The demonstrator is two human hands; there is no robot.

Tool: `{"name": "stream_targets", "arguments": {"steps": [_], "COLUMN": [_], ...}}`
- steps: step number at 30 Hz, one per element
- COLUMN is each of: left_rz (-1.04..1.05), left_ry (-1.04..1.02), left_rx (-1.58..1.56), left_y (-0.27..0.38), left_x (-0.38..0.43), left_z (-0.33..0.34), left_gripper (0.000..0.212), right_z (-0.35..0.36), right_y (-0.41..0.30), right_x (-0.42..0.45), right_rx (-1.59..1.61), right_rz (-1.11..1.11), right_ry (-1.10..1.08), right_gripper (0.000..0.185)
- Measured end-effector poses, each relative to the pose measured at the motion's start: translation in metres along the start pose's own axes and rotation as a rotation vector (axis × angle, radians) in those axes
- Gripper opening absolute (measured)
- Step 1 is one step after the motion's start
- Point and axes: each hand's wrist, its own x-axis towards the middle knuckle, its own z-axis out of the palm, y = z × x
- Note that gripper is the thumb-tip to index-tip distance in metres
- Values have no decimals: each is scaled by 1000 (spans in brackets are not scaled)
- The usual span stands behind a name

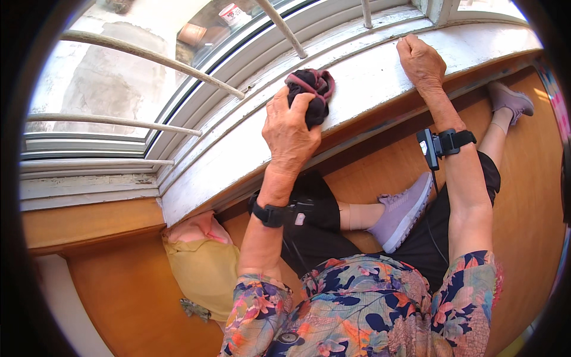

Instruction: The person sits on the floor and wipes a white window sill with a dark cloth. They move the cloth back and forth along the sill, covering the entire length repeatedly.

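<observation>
A bunched black cloth with dark-red edging (pixel 317 100) is in the grip of my left hand (pixel 287 127). That hand and the cloth are over the white windowsill (pixel 361 82), whose paint is worn and chipped. Farther right, my right hand (pixel 421 62) is curled into a fist at the sill's front edge, and nothing shows in it. My fingers partly hide the cloth's left side.
Metal window bars (pixel 292 29) rise from the frame behind the sill. Outside are a terracotta pot (pixel 192 34) and a white tub (pixel 234 15). A yellow cloth bundle (pixel 203 267) lies at lower left on the wooden surface (pixel 519 214) beneath me. My purple shoe (pixel 403 214) is below the sill.
</observation>
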Motion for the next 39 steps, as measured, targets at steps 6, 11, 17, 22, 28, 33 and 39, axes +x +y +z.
{"name": "stream_targets", "arguments": {"steps": [6,11,17,22,28,33,39], "left_rz": [-159,-700,-643,-360,-170,-41,-38], "left_ry": [-31,14,128,123,143,133,91], "left_rx": [142,434,526,466,168,26,50], "left_y": [-94,-194,-198,-127,-38,3,-35], "left_x": [-75,-141,-139,-106,-64,-46,-70], "left_z": [-66,-126,-103,-69,-34,-14,-37], "left_gripper": [39,38,37,35,37,37,34], "right_z": [1,3,5,8,7,7,5], "right_y": [2,2,6,12,11,11,10], "right_x": [-1,-3,-3,0,-1,1,0], "right_rx": [7,-16,38,18,-27,-32,-1], "right_rz": [-21,-43,18,31,0,-32,-25], "right_ry": [14,46,4,-5,-10,12,-19], "right_gripper": [29,28,34,33,31,31,31]}}
